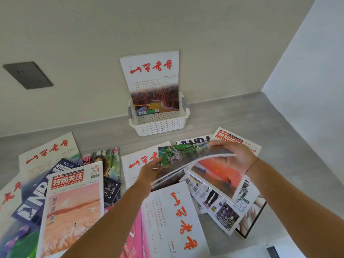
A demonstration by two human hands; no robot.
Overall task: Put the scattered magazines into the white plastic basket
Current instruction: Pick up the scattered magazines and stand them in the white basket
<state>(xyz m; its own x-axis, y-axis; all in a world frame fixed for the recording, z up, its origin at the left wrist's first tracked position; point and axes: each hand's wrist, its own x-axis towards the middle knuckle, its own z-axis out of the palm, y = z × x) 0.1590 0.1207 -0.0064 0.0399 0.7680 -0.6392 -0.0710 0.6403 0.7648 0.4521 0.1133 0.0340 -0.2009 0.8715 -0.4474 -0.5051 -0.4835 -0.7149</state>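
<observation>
Grey worktop [242, 116] against wall, magazines [74, 202] strewn. Left grip [150, 170] and right grip [236, 157] hold green-cover magazine [184, 155] by opposite edges, lifted, perhaps sagging; blurred. White basket [159, 123] just beyond, standing magazine [150, 79] inside. Tip upright, slide in front of it.

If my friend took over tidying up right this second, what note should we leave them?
Hands: left hand and right hand both hold one green-covered magazine, raised above the pile.
Basket: the white basket sits by the wall, with one red-titled magazine standing in it.
Done: that one magazine is in.
Left: drop in the held one, then gather the many scattered magazines lying on the grey counter.
</observation>
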